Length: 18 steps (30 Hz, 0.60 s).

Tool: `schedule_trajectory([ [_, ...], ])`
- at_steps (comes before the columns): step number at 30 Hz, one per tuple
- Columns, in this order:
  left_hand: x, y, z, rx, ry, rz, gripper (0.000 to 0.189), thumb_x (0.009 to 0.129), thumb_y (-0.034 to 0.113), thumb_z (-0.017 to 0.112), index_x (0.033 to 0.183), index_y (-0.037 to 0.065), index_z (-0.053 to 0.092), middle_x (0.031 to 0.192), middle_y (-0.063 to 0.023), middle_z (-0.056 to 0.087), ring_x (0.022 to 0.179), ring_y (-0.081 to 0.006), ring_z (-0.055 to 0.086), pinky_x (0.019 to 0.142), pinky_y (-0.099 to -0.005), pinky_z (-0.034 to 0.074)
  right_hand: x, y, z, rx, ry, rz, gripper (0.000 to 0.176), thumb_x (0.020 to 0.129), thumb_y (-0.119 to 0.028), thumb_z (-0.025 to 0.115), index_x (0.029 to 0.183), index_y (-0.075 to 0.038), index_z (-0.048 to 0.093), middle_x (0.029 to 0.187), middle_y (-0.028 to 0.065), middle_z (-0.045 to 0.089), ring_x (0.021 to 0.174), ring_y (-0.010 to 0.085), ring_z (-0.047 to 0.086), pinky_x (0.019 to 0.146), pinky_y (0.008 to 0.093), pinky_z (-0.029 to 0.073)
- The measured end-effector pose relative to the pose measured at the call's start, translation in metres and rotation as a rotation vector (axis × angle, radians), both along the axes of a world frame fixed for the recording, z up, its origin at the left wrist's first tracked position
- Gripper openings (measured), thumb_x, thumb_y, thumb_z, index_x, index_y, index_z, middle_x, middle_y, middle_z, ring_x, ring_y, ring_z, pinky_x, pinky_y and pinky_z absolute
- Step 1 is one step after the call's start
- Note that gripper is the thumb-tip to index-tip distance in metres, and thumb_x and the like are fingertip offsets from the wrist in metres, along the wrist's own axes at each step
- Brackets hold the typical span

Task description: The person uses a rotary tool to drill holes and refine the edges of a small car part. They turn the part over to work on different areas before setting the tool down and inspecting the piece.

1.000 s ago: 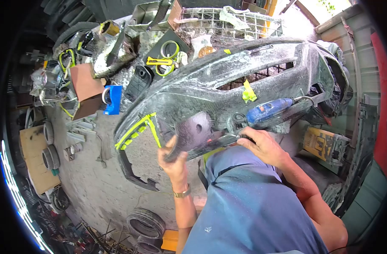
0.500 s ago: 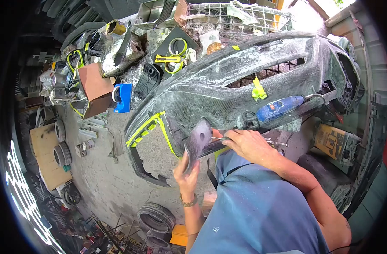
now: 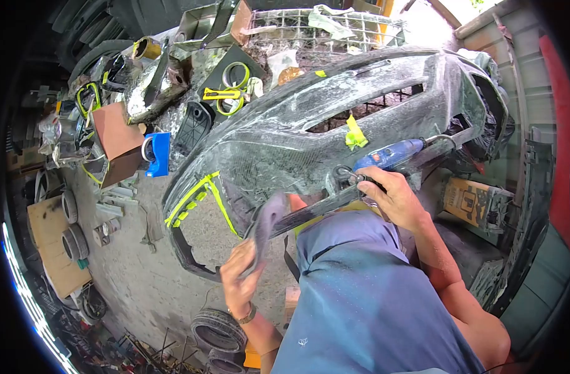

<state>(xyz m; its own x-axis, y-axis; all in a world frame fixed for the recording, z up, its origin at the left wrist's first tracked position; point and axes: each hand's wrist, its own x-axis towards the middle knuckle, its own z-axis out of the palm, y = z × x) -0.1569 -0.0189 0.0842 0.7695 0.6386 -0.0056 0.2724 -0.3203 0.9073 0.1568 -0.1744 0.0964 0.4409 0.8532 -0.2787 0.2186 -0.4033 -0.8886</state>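
Note:
My left hand (image 3: 240, 274) grips the lower end of a thin, curved grey piece (image 3: 266, 221), blurred, held up in front of the large dusty dark bumper (image 3: 260, 162). My right hand (image 3: 394, 196) is at the bumper's near edge, its thumb and fingers closed on the black handles of what looks like a pair of scissors (image 3: 342, 174). Just beyond that hand, a blue power tool (image 3: 391, 154) lies on the bumper. Yellow-green tape (image 3: 219, 202) marks the bumper's left end, and a crumpled piece of tape (image 3: 355, 133) sticks near its slot.
Behind the bumper are tape rolls (image 3: 235, 75), a yellow cutter (image 3: 221, 94), a blue tape dispenser (image 3: 158, 154) and an open cardboard box (image 3: 119, 140). Tyres (image 3: 217, 330) lie on the floor below. A printed carton (image 3: 472, 201) stands at the right.
My right hand has moved from beside the grey piece to the black handles, and the slim metal tool it held no longer shows. The grey piece has turned and moved left. The view has shifted.

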Motion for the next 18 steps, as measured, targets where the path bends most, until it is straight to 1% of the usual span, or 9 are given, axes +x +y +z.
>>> schedule_trajectory([
  [2, -0.017, -0.011, 0.006, -0.061, -0.053, 0.231, 0.045, 0.062, -0.005, 0.076, 0.106, -0.005, 0.066, 0.100, -0.0203, 0.070, 0.091, -0.0276, 0.068, 0.089, -0.0393, 0.048, 0.006, -0.005, 0.003, 0.007, -0.055, -0.034, 0.021, 0.093, -0.016, 0.059, 0.106, 0.001, 0.056, 0.083, 0.0194, 0.062, 0.075, 0.0327, 0.064, 0.065, 0.0373, 0.047],
  [3, -0.013, -0.017, 0.005, -0.060, -0.060, 0.230, 0.045, 0.062, -0.005, 0.076, 0.106, -0.005, 0.066, 0.100, -0.0203, 0.070, 0.091, -0.0276, 0.068, 0.089, -0.0393, 0.048, 0.008, -0.008, 0.007, 0.008, -0.061, -0.035, 0.021, 0.093, -0.016, 0.059, 0.106, 0.001, 0.056, 0.083, 0.0194, 0.062, 0.075, 0.0327, 0.064, 0.065, 0.0373, 0.047],
  [5, 0.003, -0.034, 0.001, -0.099, -0.327, 0.325, 0.048, 0.061, -0.005, 0.076, 0.108, -0.007, 0.066, 0.095, -0.0184, 0.070, 0.085, -0.0226, 0.067, 0.080, -0.0336, 0.049, 0.010, -0.012, 0.015, -0.044, -0.055, -0.057, 0.019, 0.093, -0.016, 0.059, 0.103, 0.000, 0.056, 0.082, 0.0198, 0.063, 0.076, 0.0344, 0.063, 0.065, 0.0379, 0.047],
  [7, 0.028, -0.039, 0.005, -0.197, -0.246, 0.230, 0.052, 0.066, -0.006, 0.076, 0.117, -0.005, 0.063, 0.098, -0.0169, 0.070, 0.088, -0.0201, 0.066, 0.080, -0.0322, 0.051, 0.009, -0.020, 0.017, -0.062, -0.070, -0.003, 0.018, 0.093, -0.017, 0.059, 0.101, 0.000, 0.056, 0.081, 0.0192, 0.063, 0.076, 0.0347, 0.063, 0.065, 0.0381, 0.047],
  [9, 0.049, -0.053, -0.004, -0.230, -0.325, 0.258, 0.052, 0.070, -0.009, 0.073, 0.121, -0.005, 0.060, 0.103, -0.0164, 0.069, 0.091, -0.0194, 0.065, 0.082, -0.0319, 0.051, 0.007, -0.028, 0.018, -0.080, -0.086, 0.043, 0.017, 0.093, -0.017, 0.059, 0.099, -0.001, 0.056, 0.080, 0.0186, 0.064, 0.077, 0.0350, 0.063, 0.066, 0.0383, 0.047],
  [11, 0.054, -0.064, -0.022, -0.268, -0.285, 0.312, 0.051, 0.072, -0.010, 0.071, 0.122, -0.005, 0.059, 0.105, -0.0160, 0.068, 0.092, -0.0193, 0.065, 0.083, -0.0313, 0.051, 0.003, -0.033, 0.016, -0.107, 0.004, 0.054, 0.018, 0.092, -0.018, 0.060, 0.098, -0.001, 0.057, 0.080, 0.0171, 0.065, 0.080, 0.0375, 0.063, 0.068, 0.0399, 0.048],
  [12, 0.058, -0.068, -0.025, -0.311, -0.244, 0.371, 0.051, 0.074, -0.011, 0.070, 0.123, -0.006, 0.058, 0.106, -0.0157, 0.068, 0.093, -0.0192, 0.065, 0.084, -0.0308, 0.051, 0.001, -0.037, 0.007, -0.062, -0.153, 0.098, 0.021, 0.092, -0.022, 0.059, 0.098, -0.002, 0.059, 0.084, 0.0155, 0.067, 0.082, 0.0372, 0.063, 0.070, 0.0424, 0.049],
  [16, 0.070, -0.077, -0.008, -0.285, -0.299, 0.356, 0.050, 0.076, -0.010, 0.069, 0.124, -0.006, 0.058, 0.109, -0.0173, 0.067, 0.094, -0.0192, 0.065, 0.083, -0.0304, 0.051, -0.016, -0.043, 0.002, -0.102, -0.290, 0.185, 0.026, 0.092, -0.030, 0.057, 0.097, -0.004, 0.059, 0.089, 0.0156, 0.066, 0.083, 0.0377, 0.063, 0.073, 0.0458, 0.050],
  [18, 0.071, -0.082, -0.001, -0.088, -0.206, 0.190, 0.052, 0.075, -0.010, 0.069, 0.126, -0.006, 0.057, 0.111, -0.0188, 0.067, 0.095, -0.0186, 0.065, 0.082, -0.0296, 0.051, -0.018, -0.044, 0.007, -0.142, -0.325, 0.219, 0.027, 0.093, -0.030, 0.057, 0.096, -0.004, 0.058, 0.087, 0.0161, 0.066, 0.082, 0.0382, 0.063, 0.071, 0.0464, 0.051],
])
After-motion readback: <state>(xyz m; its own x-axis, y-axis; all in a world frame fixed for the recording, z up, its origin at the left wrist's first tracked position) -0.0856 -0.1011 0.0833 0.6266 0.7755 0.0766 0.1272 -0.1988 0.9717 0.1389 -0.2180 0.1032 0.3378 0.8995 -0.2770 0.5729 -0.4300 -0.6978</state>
